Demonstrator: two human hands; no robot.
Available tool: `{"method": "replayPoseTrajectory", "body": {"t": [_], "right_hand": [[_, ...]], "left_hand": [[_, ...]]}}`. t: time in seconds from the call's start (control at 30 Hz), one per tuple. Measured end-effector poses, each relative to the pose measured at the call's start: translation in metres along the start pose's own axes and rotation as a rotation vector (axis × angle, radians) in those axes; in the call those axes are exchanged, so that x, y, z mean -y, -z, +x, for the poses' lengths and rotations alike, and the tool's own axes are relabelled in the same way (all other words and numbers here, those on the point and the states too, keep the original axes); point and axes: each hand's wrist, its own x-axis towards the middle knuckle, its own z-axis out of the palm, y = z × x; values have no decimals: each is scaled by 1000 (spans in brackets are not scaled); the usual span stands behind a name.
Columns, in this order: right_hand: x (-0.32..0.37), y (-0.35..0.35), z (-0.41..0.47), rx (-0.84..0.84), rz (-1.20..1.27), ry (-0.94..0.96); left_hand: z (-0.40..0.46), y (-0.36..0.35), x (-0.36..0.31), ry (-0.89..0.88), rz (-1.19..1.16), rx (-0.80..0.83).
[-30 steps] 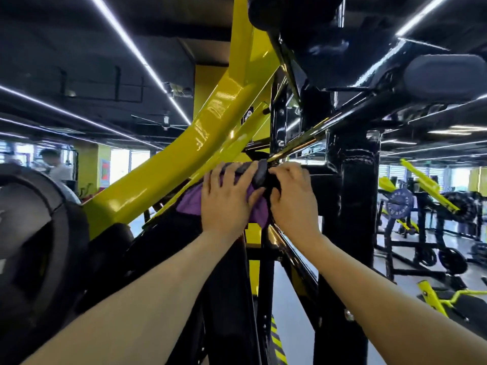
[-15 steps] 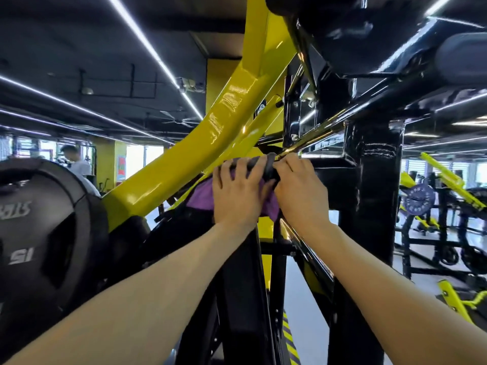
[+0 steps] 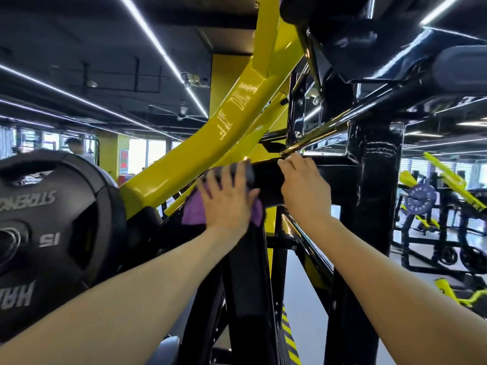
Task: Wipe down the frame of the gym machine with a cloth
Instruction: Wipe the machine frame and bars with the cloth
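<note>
Two hands work at the black crossbar (image 3: 266,183). Left hand (image 3: 228,197), fingers spread nearly flat, presses the purple cloth (image 3: 193,210) against the bar's end, cloth spilling out at eight o'clock beneath the yellow arm (image 3: 210,151). Right hand (image 3: 303,184) curls over the bar at three o'clock. Half a second ago the hands touched; now the left has slid away, baring black bar between them.
</note>
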Motion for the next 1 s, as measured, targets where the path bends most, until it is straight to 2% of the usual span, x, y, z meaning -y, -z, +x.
{"method": "replayPoseTrajectory", "body": {"t": [0.1, 0.23, 0.37, 0.47, 0.53, 0.6, 0.67, 0.77, 0.87, 1.0], "right_hand": [[3, -7, -1, -105, -5, 1], [13, -20, 2, -196, -17, -3], [48, -27, -8, -210, 54, 133], [66, -30, -18, -165, 85, 195], [67, -30, -19, -149, 119, 161], [68, -31, -17, -161, 147, 126], [77, -36, -13, -198, 160, 144], [91, -44, -5, -280, 209, 142], [96, -52, -4, -263, 206, 126], [94, -58, -17, -241, 172, 191]], "left_hand": [[13, -3, -10, -164, -35, -40], [5, -14, 37, -242, -90, -59], [-33, -24, 95, -96, -91, -50], [-61, -19, 119, 174, -122, 113], [-67, -18, 115, 238, -85, 152], [-54, -16, 95, 183, -75, 110], [-33, -10, 73, 52, -99, 37], [-15, -11, 59, -143, -133, 58], [-25, -20, 74, -156, -203, -11], [-53, -42, 99, -91, -168, -78]]}}
